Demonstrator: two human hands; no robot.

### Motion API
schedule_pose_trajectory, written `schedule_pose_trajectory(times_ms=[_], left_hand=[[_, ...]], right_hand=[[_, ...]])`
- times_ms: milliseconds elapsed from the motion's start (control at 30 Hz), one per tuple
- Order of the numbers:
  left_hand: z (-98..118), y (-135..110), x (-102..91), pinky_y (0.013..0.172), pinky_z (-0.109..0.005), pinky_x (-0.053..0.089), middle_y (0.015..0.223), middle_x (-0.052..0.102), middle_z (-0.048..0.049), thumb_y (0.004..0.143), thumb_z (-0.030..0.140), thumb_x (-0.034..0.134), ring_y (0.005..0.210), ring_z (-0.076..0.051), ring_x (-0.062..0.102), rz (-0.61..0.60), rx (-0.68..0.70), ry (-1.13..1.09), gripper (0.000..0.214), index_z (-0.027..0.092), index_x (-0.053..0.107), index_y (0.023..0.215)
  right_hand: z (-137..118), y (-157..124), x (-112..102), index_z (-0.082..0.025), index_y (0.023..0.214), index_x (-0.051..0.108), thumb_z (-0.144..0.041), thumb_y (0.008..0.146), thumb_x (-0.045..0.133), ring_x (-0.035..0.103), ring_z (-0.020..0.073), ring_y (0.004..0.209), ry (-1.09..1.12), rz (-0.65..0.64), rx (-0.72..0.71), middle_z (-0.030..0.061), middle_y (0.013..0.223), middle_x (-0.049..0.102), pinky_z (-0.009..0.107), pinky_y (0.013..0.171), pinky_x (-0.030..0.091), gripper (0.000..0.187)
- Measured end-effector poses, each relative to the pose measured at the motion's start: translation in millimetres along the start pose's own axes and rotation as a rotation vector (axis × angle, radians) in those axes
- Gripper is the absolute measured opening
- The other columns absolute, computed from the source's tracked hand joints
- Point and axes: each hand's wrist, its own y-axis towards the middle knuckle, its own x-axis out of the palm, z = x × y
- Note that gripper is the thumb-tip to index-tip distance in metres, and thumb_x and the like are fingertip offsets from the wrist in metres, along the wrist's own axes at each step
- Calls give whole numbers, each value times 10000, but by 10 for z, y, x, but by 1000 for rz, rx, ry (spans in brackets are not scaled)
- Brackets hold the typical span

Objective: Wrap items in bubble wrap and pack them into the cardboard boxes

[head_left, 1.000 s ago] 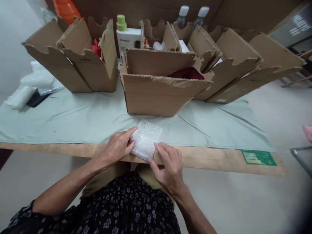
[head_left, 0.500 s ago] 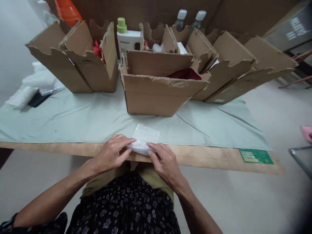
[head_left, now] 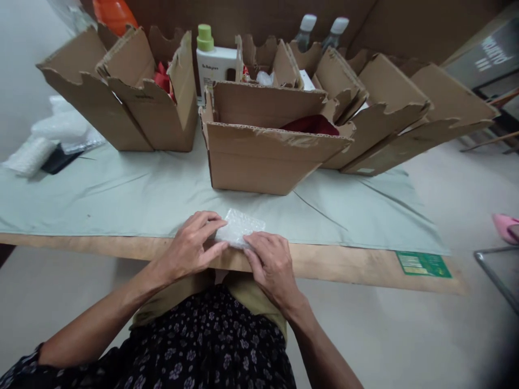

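I see both hands, left (head_left: 193, 247) and right (head_left: 271, 263), fingers together, now pressing the bubble wrap (head_left: 240, 227) smaller, before the box (head_left: 263, 156).

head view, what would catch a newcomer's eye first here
Both hands, left hand and right hand, press on a small bubble wrap packet at the near table edge. Just behind stands an open cardboard box with something dark red inside, among other open boxes. A white bottle with a green cap stands at the back.
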Motion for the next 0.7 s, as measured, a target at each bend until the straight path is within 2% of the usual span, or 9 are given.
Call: schedule_pose_trajectory(times_ms=[67, 167, 233, 300, 433, 500, 567, 633, 700], left_hand=[[15, -25, -39, 1000, -453, 538, 1210, 697, -131, 957, 194, 621, 1162, -267, 636, -41, 55, -25, 291, 169, 657, 1245], [-32, 36, 12, 913, -426, 549, 1064, 746, -85, 985, 149, 567, 1008, -234, 664, -62, 56, -26, 267, 177, 650, 1237], [-88, 123, 98, 858, -419, 556, 991, 755, -76, 992, 168, 566, 921, -230, 664, -44, 21, -2, 241, 165, 662, 1213], [-124, 199, 170, 861, -435, 558, 973, 752, -84, 991, 190, 565, 923, -244, 663, -27, -20, 42, 224, 158, 681, 1180], [-69, 172, 135, 855, -407, 574, 1019, 723, -108, 983, 250, 582, 930, -231, 674, 78, -124, 7, 237, 138, 691, 1162], [23, 67, 53, 763, -329, 583, 966, 718, -76, 973, 269, 601, 828, -181, 677, 115, -227, -112, 216, 154, 700, 1127], [142, -47, -11, 698, -278, 579, 921, 726, -49, 973, 269, 594, 777, -153, 683, 84, -342, -241, 182, 176, 715, 1071], [267, -124, -14, 736, -287, 599, 987, 751, -61, 971, 265, 581, 828, -162, 710, 32, -419, -345, 198, 180, 721, 1083], [371, -141, 44, 855, -341, 611, 1116, 753, -87, 960, 275, 587, 953, -193, 722, 1, -445, -442, 242, 179, 711, 1144]], right_hand=[[12, -5, -11, -210, 1175, 679, -187, 1017, 565, 684, 221, 1029, 80, -3, 38, 53, 1074, 780, 402, 913, 501, 197], [9, -20, -43, -216, 1224, 666, -211, 1019, 558, 668, 237, 1064, 60, 2, 63, 65, 1113, 767, 415, 923, 500, 231], [7, -21, -56, -199, 1278, 650, -246, 1006, 580, 637, 277, 1144, -30, 24, 51, 109, 1223, 736, 450, 952, 484, 285], [18, -5, -56, -192, 1297, 650, -275, 980, 622, 606, 314, 1211, -111, 3, 12, 134, 1309, 701, 489, 988, 461, 329], [95, 77, -19, -217, 1209, 700, -188, 979, 609, 628, 307, 1199, -146, -54, -24, 86, 1221, 758, 499, 1002, 446, 248], [140, 123, 5, -227, 1163, 720, -182, 1003, 575, 666, 277, 1126, -79, 6, 35, 70, 1121, 788, 476, 977, 470, 220], [152, 146, 22, -233, 1129, 733, -212, 1014, 567, 694, 251, 1048, 39, 86, 131, 65, 1048, 793, 453, 951, 503, 203], [107, 137, 30, -237, 1106, 740, -245, 1006, 582, 706, 237, 1011, 186, 140, 252, 66, 1037, 787, 433, 932, 537, 187], [15, 97, 28, -239, 1098, 741, -285, 994, 599, 717, 228, 986, 366, 140, 369, 66, 1042, 782, 401, 895, 573, 181]])
